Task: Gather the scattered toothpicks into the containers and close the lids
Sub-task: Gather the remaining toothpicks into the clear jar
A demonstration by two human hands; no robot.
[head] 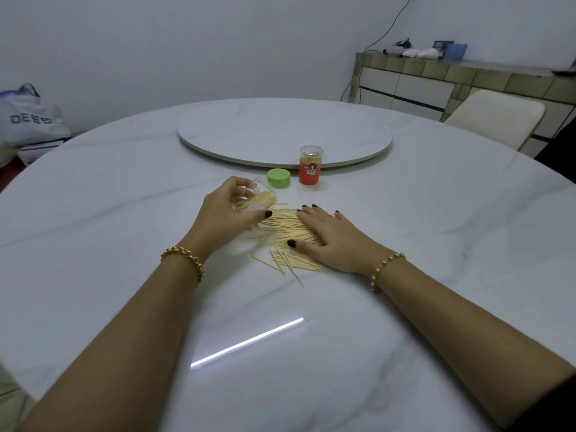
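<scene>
A pile of wooden toothpicks lies on the white marble table, with several loose ones spread toward me. My left hand grips a clear plastic container tipped on its side, partly filled with toothpicks, its mouth facing the pile. My right hand lies flat with straight fingers on the right side of the pile. A green lid sits just beyond the hands. Beside it stands an orange-labelled container full of toothpicks, its clear lid on.
A round lazy Susan occupies the table's middle behind the containers. A cream chair stands at the far right before a tiled sideboard. A white bag sits off the table's left edge.
</scene>
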